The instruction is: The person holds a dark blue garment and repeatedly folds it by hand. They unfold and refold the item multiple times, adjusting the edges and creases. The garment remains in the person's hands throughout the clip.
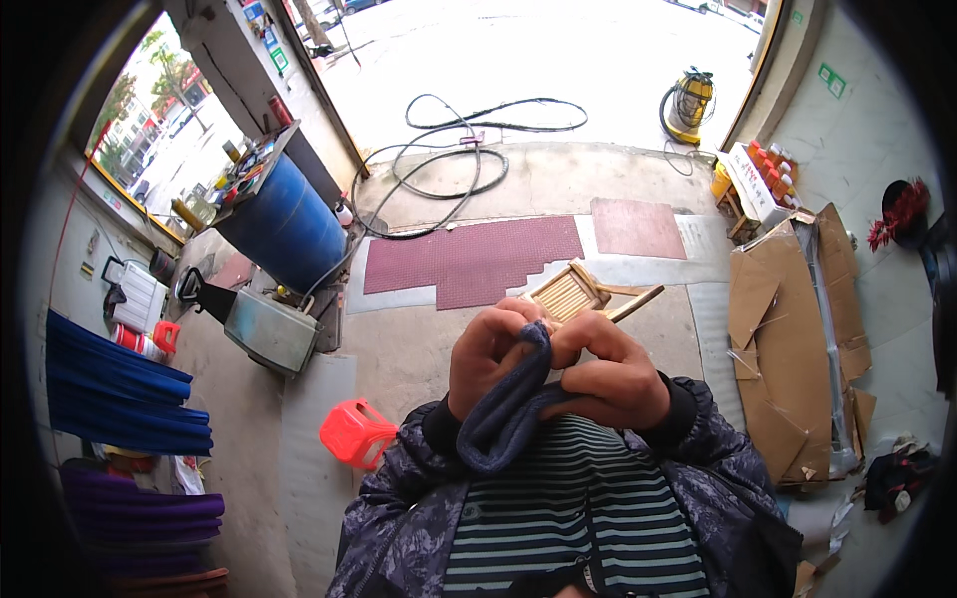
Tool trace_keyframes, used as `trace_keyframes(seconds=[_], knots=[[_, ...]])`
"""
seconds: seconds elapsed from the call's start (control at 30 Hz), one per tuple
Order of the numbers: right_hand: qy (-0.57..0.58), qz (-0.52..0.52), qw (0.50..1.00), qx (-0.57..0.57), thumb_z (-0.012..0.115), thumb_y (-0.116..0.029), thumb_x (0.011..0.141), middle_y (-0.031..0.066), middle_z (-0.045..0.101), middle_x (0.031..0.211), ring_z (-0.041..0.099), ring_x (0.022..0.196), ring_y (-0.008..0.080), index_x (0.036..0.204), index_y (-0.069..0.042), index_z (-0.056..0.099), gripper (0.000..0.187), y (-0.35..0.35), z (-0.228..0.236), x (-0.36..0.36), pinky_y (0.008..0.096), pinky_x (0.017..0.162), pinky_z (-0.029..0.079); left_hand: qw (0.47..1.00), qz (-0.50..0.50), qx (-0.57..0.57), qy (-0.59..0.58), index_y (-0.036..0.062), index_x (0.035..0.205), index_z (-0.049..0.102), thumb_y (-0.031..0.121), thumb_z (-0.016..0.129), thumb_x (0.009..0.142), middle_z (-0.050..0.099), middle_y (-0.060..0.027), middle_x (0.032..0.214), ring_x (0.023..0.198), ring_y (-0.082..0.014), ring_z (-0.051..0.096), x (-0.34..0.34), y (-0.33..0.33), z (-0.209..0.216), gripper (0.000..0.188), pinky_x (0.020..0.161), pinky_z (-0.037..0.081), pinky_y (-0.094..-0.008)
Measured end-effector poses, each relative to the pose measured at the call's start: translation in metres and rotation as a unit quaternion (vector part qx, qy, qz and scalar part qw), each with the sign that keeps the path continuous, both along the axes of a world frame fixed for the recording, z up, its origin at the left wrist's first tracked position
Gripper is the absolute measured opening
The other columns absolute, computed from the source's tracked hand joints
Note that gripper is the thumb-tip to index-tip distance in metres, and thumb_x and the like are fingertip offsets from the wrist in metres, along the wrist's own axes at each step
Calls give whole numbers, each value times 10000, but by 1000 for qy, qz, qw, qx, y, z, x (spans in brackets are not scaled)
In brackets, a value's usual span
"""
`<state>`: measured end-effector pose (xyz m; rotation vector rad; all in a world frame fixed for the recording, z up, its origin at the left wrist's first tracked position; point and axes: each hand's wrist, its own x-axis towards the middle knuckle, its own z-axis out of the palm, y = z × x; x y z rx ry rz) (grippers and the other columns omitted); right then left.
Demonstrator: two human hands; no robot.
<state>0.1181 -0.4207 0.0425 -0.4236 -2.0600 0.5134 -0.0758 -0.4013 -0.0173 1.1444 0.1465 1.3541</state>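
A dark blue-grey cloth [490, 431] hangs folded in a loop in front of my chest. My left hand [488, 354] pinches its upper end, with the fingertips pressed together. Close beside it, my right hand [613, 369] also grips the cloth, fingers curled in and the thumb side toward the left hand. Both hands nearly meet at the bunched top of the cloth. Just beyond my fingers is a small slatted wooden stool [568, 292], partly hidden by my hands.
A red plastic stool [358, 434] stands left of my left arm. Flattened cardboard [781, 349] leans at the right. A blue barrel [289, 224] and black hose [478, 184] lie beyond, with a yellow vacuum cleaner [689, 105] near the doorway. Purple mats [469, 261] cover part of the floor.
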Motion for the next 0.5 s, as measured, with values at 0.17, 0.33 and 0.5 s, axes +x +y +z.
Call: trace_keyframes(seconds=[0.17, 0.33, 0.5], knots=[[11, -24, 1000, 13, 912, -108, 738, 84, 586, 1009, 611, 894, 250, 906, -61, 664, 303, 12, -4, 25, 368, 767, 509, 998, 46, 2, 49, 26, 1147, 584, -92, 617, 1014, 598, -120, 1218, 1137, -215, 635, 28, 6, 2, 181, 1015, 535, -335], [46, -55, 997, 14, 928, -123, 722, 92, 583, 952, 623, 819, 262, 942, -59, 648, 362, 28, -12, 52, 373, 710, 516, 995, 70, 14, 76, 26, 1139, 586, -98, 623, 1010, 602, -122, 1204, 1111, -194, 634, 58, 17, 2, 183, 989, 535, -312], [43, -137, 981, -132, 956, -145, 711, 100, 608, 864, 642, 762, 273, 972, -59, 626, 430, 30, -22, 83, 378, 674, 527, 998, 17, -41, 33, 29, 1137, 598, -94, 620, 1013, 609, -118, 1168, 1083, -181, 634, 89, 23, 2, 176, 961, 540, -301]])
